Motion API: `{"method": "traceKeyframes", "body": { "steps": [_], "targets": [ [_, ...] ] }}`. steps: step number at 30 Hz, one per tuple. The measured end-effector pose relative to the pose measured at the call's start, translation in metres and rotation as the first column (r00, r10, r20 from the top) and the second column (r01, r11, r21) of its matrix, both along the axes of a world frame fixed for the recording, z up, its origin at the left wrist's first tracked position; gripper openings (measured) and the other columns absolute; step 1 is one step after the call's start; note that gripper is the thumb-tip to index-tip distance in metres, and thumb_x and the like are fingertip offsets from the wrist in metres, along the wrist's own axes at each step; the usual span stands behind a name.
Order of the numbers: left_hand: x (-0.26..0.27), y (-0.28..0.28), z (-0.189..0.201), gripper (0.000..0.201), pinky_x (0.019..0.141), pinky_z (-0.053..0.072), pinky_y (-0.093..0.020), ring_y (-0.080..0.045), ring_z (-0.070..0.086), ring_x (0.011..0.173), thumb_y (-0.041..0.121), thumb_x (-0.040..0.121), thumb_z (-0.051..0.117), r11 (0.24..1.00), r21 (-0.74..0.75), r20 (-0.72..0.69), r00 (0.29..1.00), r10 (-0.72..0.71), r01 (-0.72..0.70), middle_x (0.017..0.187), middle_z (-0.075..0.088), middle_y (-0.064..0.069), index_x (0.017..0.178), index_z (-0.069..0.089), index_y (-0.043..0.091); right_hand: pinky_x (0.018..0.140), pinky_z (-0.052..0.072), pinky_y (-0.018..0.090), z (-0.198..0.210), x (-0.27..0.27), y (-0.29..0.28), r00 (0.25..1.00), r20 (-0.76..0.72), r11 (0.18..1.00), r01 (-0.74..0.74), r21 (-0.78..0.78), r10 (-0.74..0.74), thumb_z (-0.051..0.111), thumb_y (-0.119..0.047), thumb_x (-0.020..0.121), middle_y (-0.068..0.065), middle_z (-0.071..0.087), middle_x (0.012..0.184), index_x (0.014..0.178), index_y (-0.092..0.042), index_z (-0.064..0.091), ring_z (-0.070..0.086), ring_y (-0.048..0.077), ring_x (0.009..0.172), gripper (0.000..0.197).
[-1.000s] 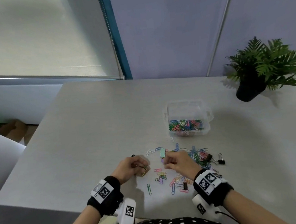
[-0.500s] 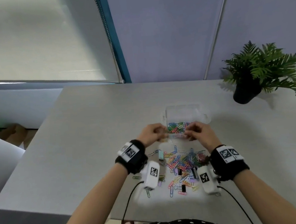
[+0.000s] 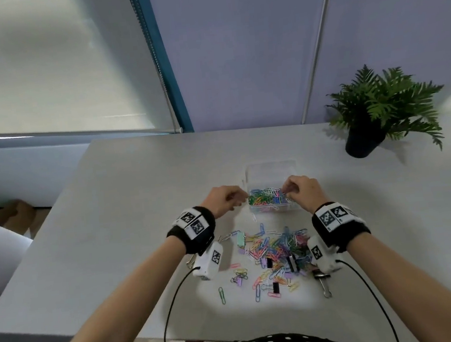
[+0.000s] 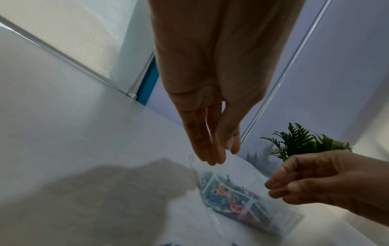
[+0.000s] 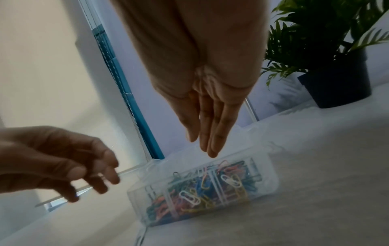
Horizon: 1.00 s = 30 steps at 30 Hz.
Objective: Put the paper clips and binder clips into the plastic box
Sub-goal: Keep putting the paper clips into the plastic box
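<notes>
The left hand [image 3: 223, 200] hovers at the left rim of the plastic box [image 3: 271, 169], fingers loosely curled and holding nothing. The clear box, mid-tabletop [image 3: 128, 207], holds a bright tangle of paper clips [image 3: 266, 196]. The right hand [image 3: 302, 191] hangs over it, fingers released. Nearer, loose clips [image 3: 276, 248] and black binder clips [image 3: 275, 287] lie scattered.

No readable words, brand names or numbers are showing anywhere in these views. The only printed signs are black-and-white square code markers, sitting on the black wristbands [image 3: 194, 226] and on the white camera units [image 3: 208, 260] strapped under each wrist; they are carrying patterns only, no letters. The plastic box [image 3: 269, 166] and the plant pot [image 3: 361, 145] are showing no labels.
</notes>
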<state>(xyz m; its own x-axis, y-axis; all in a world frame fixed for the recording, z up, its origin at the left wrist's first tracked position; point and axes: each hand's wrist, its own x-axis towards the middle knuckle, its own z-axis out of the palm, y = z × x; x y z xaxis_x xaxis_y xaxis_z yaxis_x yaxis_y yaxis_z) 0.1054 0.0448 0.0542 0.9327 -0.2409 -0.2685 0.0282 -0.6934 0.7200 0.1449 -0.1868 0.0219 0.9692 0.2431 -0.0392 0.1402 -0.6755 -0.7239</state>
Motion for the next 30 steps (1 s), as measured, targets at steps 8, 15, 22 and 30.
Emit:
{"method": "traceKeyframes", "body": {
  "steps": [8, 15, 22, 30],
  "targets": [
    [-0.070, 0.061, -0.015, 0.023, 0.063, 0.045, -0.008, 0.006, 0.059, 0.064, -0.003, 0.088, 0.047, 0.989, 0.147, -0.077, 0.996, 0.033, -0.021, 0.093, 0.070, -0.010, 0.091, 0.062, 0.014, 0.085, 0.053, 0.029, 0.008, -0.058, 0.029, 0.916, -0.006, 0.915, -0.401, -0.050, 0.402, 0.058, -0.002, 0.085, 0.009, 0.068, 0.095, 0.092, -0.006, 0.063, 0.060, 0.014, 0.085, 0.010],
    [-0.154, 0.038, -0.044, 0.084, 0.091, 0.041, -0.026, -0.022, 0.046, 0.106, 0.059, 0.064, 0.070, 0.793, 0.606, -0.132, 0.991, 0.020, 0.065, 0.119, 0.045, -0.006, 0.123, 0.043, 0.007, 0.081, 0.041, 0.028, -0.008, -0.109, 0.069, 0.696, -0.113, 0.634, -0.699, -0.329, 0.709, 0.058, -0.014, 0.087, 0.007, 0.055, 0.115, 0.114, -0.009, 0.052, 0.050, 0.021, 0.105, 0.029],
    [-0.156, 0.021, -0.053, 0.064, 0.092, 0.037, -0.026, -0.020, 0.040, 0.105, 0.036, 0.068, 0.074, 0.860, 0.508, -0.061, 0.994, 0.089, -0.045, 0.116, 0.039, -0.003, 0.117, 0.042, 0.008, 0.074, 0.044, 0.039, -0.015, -0.112, 0.094, 0.694, -0.178, 0.589, -0.697, -0.410, 0.698, 0.067, -0.006, 0.077, 0.011, 0.047, 0.113, 0.114, -0.006, 0.047, 0.044, 0.025, 0.104, 0.042],
    [-0.133, 0.033, -0.054, 0.012, 0.075, 0.043, -0.032, -0.029, 0.056, 0.090, 0.010, 0.075, 0.064, 0.932, 0.359, 0.027, 0.998, 0.050, -0.057, 0.095, 0.051, -0.006, 0.084, 0.057, 0.005, 0.065, 0.031, 0.034, -0.017, -0.112, 0.094, 0.706, -0.118, 0.587, -0.660, -0.469, 0.698, 0.050, 0.006, 0.083, 0.015, 0.053, 0.102, 0.098, -0.004, 0.050, 0.046, 0.028, 0.098, 0.018]
  ]
}}
